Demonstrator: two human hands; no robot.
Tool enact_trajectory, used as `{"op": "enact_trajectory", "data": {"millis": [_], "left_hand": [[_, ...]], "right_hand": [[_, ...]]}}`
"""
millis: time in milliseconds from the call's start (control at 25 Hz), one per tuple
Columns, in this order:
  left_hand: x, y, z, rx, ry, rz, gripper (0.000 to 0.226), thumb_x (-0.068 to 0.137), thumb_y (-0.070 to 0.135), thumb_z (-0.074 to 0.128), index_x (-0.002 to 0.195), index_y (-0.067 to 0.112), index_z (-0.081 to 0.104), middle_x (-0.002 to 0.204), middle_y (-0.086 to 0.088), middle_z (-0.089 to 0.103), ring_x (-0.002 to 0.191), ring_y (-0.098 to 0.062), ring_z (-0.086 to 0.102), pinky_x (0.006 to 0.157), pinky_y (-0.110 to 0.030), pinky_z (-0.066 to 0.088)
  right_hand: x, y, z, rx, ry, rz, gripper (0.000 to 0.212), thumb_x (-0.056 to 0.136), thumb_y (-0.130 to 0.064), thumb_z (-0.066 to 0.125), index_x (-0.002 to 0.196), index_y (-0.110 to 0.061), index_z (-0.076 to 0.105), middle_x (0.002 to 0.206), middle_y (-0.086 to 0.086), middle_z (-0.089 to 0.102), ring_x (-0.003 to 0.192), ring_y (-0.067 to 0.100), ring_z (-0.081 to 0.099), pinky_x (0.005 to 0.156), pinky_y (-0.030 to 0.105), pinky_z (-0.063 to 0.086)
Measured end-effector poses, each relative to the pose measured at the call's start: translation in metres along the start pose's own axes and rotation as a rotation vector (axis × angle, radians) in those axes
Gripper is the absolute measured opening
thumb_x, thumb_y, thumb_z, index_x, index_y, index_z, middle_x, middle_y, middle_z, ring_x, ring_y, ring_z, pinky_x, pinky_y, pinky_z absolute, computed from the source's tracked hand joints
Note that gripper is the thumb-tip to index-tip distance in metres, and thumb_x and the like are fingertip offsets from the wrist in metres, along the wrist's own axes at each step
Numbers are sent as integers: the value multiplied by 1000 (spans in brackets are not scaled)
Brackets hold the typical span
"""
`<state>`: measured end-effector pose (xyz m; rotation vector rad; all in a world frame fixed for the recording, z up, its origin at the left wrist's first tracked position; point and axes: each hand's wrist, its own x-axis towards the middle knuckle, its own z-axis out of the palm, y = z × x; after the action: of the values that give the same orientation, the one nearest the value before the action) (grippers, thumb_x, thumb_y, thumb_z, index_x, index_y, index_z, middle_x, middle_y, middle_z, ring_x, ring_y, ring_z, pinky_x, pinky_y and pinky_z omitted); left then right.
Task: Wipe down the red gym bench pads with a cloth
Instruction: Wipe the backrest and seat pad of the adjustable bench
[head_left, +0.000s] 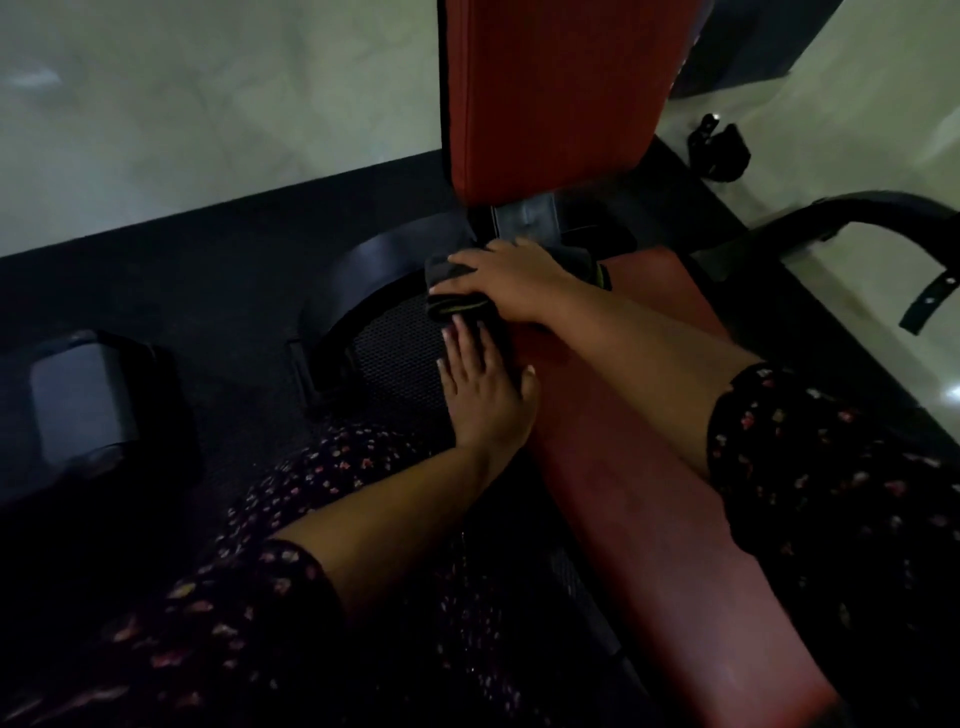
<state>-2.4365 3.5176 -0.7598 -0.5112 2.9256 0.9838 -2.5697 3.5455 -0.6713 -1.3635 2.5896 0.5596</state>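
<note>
so the right hand (511, 283) lies flat, fingers spread, on the dark folded cloth (451, 305) at the long red seat pad's (649, 519) far end — left hand (483, 389) flat too, fingertips touching the cloth

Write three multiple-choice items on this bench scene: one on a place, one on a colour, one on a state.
1. Where is the cloth?
A. in a bucket
B. at the far end of the seat pad, by the back pad
C. on a shelf

2. What colour is the cloth?
A. white
B. dark grey
C. red

3. How does the right hand lie?
A. flat on the cloth
B. clenched in the air
C. round a bottle

1 B: it lies where the seat pad meets the back pad.
2 B: it looks dark beside the red pads.
3 A: its fingers spread over the cloth; the left hand lies flat on the seat pad's side.
</note>
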Motion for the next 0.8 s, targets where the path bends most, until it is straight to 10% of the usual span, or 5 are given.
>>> {"op": "enact_trajectory", "data": {"millis": [200, 360, 560, 800], "left_hand": [[-15, 7, 1, 316, -91, 267, 89, 85, 64, 5, 154, 10, -8, 161, -12, -17, 146, -28, -24, 116, -46, -20], [-2, 18, -9, 228, -101, 296, 93, 80, 57, 17, 154, 6, -6, 163, -12, -8, 150, -23, -12, 116, -40, -20], [38, 51, -9, 339, -124, 345, 89, 94, 54, 35, 154, 4, -8, 162, -14, -12, 150, -25, -12, 119, -49, -13], [56, 54, 7, 377, -76, 344, 84, 95, 62, 26, 155, 7, 5, 163, -14, 1, 150, -27, -5, 120, -51, -6]], "right_hand": [[-18, 44, 17, 21, -72, 335, 57, 98, -19, 48, 144, -50, 32, 154, -1, 31, 136, 30, 33, 108, 47, 25], [-27, 31, 29, -99, 115, 239, 49, 99, -24, 43, 142, -46, 38, 146, 0, 41, 129, 30, 38, 101, 44, 29], [-79, 103, 58, 3, 40, 670, 45, 100, -29, 39, 141, -46, 40, 146, 3, 40, 122, 35, 43, 101, 46, 32], [-59, 125, 65, -80, 13, 483, 52, 100, -24, 40, 144, -50, 31, 149, -2, 35, 126, 30, 40, 101, 45, 33]]}}
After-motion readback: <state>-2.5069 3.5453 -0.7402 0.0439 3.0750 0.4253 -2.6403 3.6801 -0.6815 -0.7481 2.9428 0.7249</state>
